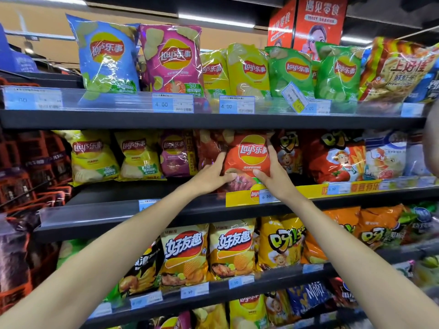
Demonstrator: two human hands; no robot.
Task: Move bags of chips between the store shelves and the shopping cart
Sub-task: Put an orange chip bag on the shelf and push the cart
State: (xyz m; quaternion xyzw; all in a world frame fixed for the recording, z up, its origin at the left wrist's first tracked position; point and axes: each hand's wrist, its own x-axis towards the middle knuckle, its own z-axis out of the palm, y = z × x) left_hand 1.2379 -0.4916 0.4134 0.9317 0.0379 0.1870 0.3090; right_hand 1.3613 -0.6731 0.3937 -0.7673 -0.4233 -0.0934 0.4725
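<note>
An orange-red Lay's chip bag [249, 155] stands upright on the second shelf [180, 210], among other bags. My left hand [211, 175] grips its left edge, thumb across the lower front. On the bag's right edge, my right hand [273, 173] holds it the same way, fingers reaching up the side. Both arms stretch forward from the bottom of the view. No shopping cart is in view.
The top shelf [118, 119] carries blue, magenta, yellow and green Lay's bags. Yellow and purple Lay's bags stand left of the held bag, red snack bags to its right. Lower shelves hold several orange and yellow bags. Red stacked baskets [28, 176] stand at the left.
</note>
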